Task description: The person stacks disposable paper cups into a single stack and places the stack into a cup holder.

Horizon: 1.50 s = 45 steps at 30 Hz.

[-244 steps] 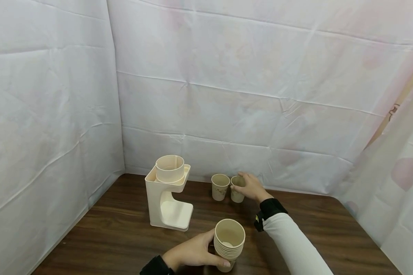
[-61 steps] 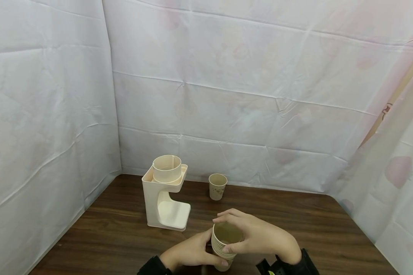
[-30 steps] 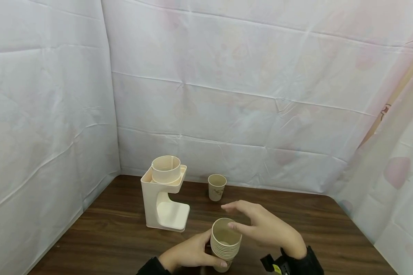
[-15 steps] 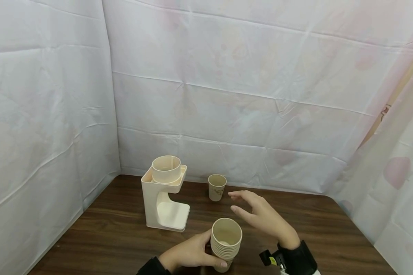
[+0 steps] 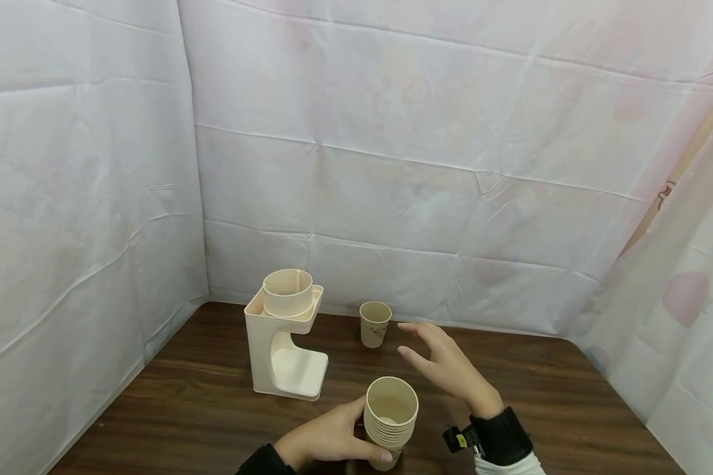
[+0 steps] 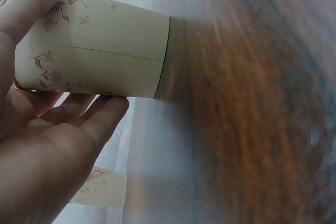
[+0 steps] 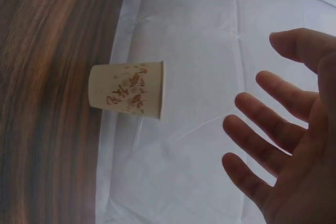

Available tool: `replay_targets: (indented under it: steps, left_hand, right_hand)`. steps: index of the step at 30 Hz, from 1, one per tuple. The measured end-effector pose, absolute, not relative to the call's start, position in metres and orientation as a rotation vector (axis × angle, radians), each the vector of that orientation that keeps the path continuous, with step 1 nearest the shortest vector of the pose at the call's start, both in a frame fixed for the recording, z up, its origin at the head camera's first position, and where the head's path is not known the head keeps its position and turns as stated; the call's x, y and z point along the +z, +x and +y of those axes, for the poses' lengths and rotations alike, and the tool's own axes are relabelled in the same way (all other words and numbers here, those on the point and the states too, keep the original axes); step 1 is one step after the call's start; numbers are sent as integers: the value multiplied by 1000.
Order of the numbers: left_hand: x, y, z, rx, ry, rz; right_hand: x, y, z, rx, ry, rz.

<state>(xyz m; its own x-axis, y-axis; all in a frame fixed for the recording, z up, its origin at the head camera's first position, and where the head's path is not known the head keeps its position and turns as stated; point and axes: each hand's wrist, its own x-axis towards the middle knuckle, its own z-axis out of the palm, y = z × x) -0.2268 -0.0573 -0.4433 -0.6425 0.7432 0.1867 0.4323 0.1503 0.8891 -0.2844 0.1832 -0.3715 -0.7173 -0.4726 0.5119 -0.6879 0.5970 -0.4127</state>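
With its thumb and fingers curled round the side, my left hand point(image 5: 333, 435) holds a stack of nested paper cups point(image 5: 391, 422) upright on the table. In the left wrist view the lowest cup point(image 6: 100, 51) shows a brown floral print, its base at the tabletop. My right hand point(image 5: 451, 363) hovers behind and to the right of the stack, fingers spread and holding nothing. A single paper cup point(image 5: 374, 324) stands upright near the back curtain, just beyond my right fingertips. In the right wrist view that cup point(image 7: 128, 88) is apart from the fingers point(image 7: 257, 145).
A cream C-shaped stand point(image 5: 264, 349) with a round open holder point(image 5: 288, 293) on top stands left of the cups. The brown wood table point(image 5: 172, 409) ends at white curtains point(image 5: 392, 165) behind and at the left.
Earlier, two cups stood at the back; the right hand brought one into the stack and let go. Since then it has moved up and away towards the remaining cup. The left hand stays put.
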Motion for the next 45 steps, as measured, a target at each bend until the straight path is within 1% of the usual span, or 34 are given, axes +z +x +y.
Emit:
replay_targets:
  steps: [12, 20, 34, 45]
  left_hand:
    - [-445, -226, -54, 1515, 1148, 2113]
    - [-445, -226, -53, 1531, 1141, 2109]
    - [-447, -227, -56, 1553, 1121, 2092]
    - [-445, -227, -58, 1558, 1125, 2067]
  right_hand:
    - [-380, -298, 180, 836, 907, -2498]
    - [-390, -320, 175, 805, 831, -2493]
    - [-390, -366, 152, 698, 786, -2606]
    - [-397, -382, 136, 659, 768, -2655]
